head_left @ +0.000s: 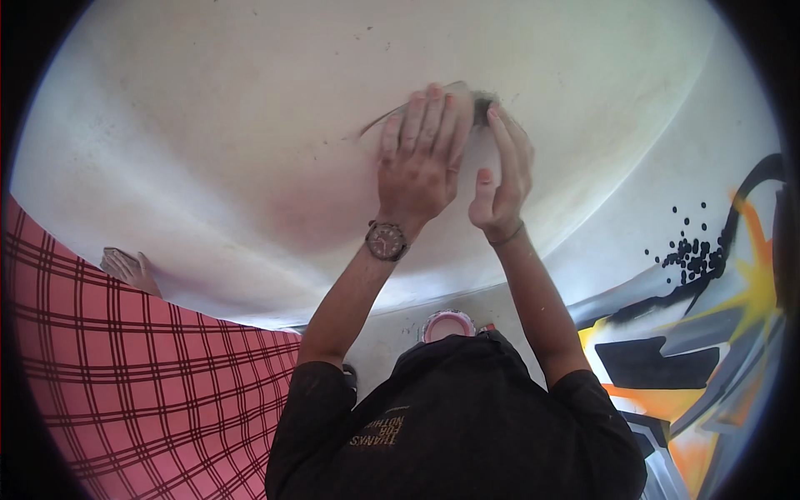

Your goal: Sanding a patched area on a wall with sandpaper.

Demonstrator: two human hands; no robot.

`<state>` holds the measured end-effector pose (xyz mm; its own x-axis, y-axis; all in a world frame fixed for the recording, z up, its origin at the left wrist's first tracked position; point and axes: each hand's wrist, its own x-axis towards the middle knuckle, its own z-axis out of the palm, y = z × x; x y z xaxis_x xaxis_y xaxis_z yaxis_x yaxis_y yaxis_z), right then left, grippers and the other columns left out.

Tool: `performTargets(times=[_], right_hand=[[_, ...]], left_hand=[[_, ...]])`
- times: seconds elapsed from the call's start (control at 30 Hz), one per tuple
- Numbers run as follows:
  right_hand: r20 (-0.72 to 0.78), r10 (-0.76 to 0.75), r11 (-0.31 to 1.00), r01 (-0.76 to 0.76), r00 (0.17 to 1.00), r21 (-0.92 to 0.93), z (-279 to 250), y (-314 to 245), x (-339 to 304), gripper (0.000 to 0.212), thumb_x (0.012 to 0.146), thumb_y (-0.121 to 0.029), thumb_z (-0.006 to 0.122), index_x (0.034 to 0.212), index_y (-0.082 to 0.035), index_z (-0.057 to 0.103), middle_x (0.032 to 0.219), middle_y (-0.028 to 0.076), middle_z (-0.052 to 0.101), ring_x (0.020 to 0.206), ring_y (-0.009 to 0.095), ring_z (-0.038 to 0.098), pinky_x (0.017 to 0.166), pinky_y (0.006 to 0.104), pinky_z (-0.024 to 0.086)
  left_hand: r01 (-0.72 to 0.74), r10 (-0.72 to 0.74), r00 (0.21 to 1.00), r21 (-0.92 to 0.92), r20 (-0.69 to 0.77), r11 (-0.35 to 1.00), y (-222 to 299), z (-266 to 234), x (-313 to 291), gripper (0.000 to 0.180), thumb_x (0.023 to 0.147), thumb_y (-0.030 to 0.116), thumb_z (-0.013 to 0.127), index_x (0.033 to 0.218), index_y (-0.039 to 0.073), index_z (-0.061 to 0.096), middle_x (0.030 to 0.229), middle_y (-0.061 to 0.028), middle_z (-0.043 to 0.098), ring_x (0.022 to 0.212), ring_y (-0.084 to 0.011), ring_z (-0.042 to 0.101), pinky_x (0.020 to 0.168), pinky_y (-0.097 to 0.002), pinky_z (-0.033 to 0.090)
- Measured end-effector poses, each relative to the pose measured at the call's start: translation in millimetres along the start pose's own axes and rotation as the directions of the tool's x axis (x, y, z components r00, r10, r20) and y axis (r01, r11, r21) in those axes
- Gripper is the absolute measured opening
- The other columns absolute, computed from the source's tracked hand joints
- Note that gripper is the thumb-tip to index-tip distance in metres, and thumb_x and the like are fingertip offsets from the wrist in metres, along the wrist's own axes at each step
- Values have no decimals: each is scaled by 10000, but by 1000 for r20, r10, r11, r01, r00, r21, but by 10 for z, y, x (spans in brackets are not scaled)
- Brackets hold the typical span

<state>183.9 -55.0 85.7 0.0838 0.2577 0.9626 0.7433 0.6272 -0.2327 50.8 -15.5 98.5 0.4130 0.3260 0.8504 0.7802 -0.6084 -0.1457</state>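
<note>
My left hand (417,171) lies with its fingers stretched out against a large pale, smudged surface (225,100). Past its fingertips show a thin dark streak and the pale edge of something flat; whether that is a loose sheet under the fingers I cannot tell. Just right of it, my right hand (507,171) has straight fingers and its thumb held apart. Its fingertips are beside a dark patch (482,108) on the surface, and nothing shows in its grasp. A round-faced watch (387,241) is on my left wrist, and a thin band circles the right.
Another person's hand (132,270) rests on the pale surface at far left, by a dark grey piece. Pink cloth-like plaid (150,375) fills the lower left. A pink-filled bucket (448,326) stands below. Graffiti (692,333) covers the right.
</note>
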Motion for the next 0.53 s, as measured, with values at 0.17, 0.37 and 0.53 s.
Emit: performTargets(times=[0.17,0.37,0.53], right_hand=[[15,457,820,-428,889,380,-42,-98,-207,371,899,-16,529,1257,56,468,1002,135,610,908,186,599,802,306,485],[47,458,796,-433,887,423,-110,-18,96,360,896,20,541,1247,36,460,928,125,634,860,164,631,760,287,508],[-10,558,710,-471,830,524,-248,148,33,394,902,-25,604,1263,13,451,1087,180,621,973,220,650,852,318,533]], left_hand=[[-72,74,996,-45,49,996,230,194,-89,523,952,301,434,1437,105,412,1516,-78,357,1409,-184,300,1165,-396,163],[-104,114,989,-110,95,989,221,93,115,629,894,404,529,1427,88,420,1517,-71,357,1413,-178,291,1168,-386,159],[1,2,1000,-196,18,981,93,-87,-69,844,821,549,616,1465,73,350,1528,-90,333,1440,-223,238,1190,-458,77]])
